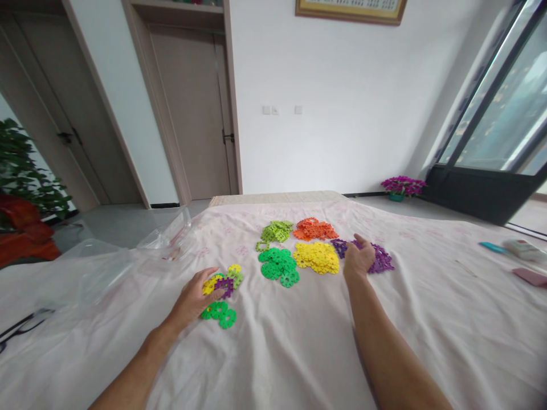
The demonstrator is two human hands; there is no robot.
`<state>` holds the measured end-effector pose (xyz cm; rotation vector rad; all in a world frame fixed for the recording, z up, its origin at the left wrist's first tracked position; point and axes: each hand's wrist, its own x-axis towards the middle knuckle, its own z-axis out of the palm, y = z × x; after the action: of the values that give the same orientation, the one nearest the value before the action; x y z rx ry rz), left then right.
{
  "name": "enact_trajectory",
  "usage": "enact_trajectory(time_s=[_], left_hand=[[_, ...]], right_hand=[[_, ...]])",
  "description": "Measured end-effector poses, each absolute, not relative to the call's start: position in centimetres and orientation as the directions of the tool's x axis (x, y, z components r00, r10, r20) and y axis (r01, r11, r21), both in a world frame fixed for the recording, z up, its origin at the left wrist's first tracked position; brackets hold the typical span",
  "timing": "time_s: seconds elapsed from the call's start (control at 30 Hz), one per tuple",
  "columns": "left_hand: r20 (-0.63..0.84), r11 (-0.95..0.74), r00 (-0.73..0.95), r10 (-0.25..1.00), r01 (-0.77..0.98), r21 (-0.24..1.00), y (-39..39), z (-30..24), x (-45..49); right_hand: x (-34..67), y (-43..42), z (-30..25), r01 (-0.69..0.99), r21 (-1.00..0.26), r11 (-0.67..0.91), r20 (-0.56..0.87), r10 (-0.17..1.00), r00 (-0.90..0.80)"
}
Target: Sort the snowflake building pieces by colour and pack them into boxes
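My left hand [199,293] reaches over a small mixed cluster of flower-shaped plastic discs, its thumb and fingers apart around them. The thumb tip touches or nearly touches a purple square notched piece [224,286]. Yellow discs [210,285] show between the fingers, and green discs [228,318] lie just below. My right hand [359,257] is at the purple pile [382,259], thumb and forefinger apart with purple showing between them; its other fingers are partly hidden. Beside it lie a yellow pile [317,257], an orange pile [315,229], a green pile [277,263] and a lime-green pile [277,230].
A wrinkled pale cloth [290,347] covers the surface. Clear plastic packaging [92,273] and dark-framed glasses [25,327] lie at the left. On the right are a blue item [493,247], a white packet [525,250] and a pink item [530,277].
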<state>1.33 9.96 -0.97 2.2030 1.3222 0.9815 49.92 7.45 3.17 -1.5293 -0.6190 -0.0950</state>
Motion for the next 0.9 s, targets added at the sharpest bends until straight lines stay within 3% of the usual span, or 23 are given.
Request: enact_trajectory(time_s=[0.07, 0.23, 0.3, 0.4, 0.57, 0.7, 0.9], left_hand=[[0.336, -0.538, 0.425, 0.841, 0.587, 0.605, 9.6, -0.7, 0.8], [0.232, -0.579, 0.545, 0.806, 0.644, 0.500, 8.5, 0.0, 0.5], [0.241, -0.575, 0.534, 0.810, 0.647, 0.500, 8.2, 0.2, 1.0], [0.292, -0.581, 0.510, 0.809, 0.619, 0.528, 8.0, 0.4, 1.9], [0.318, -0.587, 0.510, 0.799, 0.548, 0.596, 7.7, 0.5, 3.2], [0.306, -0.564, 0.505, 0.807, 0.508, 0.651, 7.4, 0.5, 4.1], [0.297, -0.553, 0.496, 0.816, 0.520, 0.651, 7.4, 0.5, 4.6]], right_hand=[[48.0, 8.2, 3.2, 0.452, -0.890, 0.060, 0.445, 0.330, 0.832], [41.3, 9.5, 3.1, 0.582, -0.800, 0.146, 0.544, 0.585, 0.602], [37.9, 9.2, 3.0, 0.619, -0.746, 0.245, 0.587, 0.681, 0.438], [32.9, 8.1, 2.9, 0.668, -0.629, 0.398, 0.567, 0.822, 0.044], [27.3, 6.0, 2.5, 0.661, -0.459, 0.594, 0.483, 0.791, -0.375], [25.7, 5.6, 2.5, 0.685, -0.389, 0.617, 0.414, 0.781, -0.468], [25.6, 5.6, 2.3, 0.749, -0.397, 0.531, 0.364, 0.840, -0.402]])
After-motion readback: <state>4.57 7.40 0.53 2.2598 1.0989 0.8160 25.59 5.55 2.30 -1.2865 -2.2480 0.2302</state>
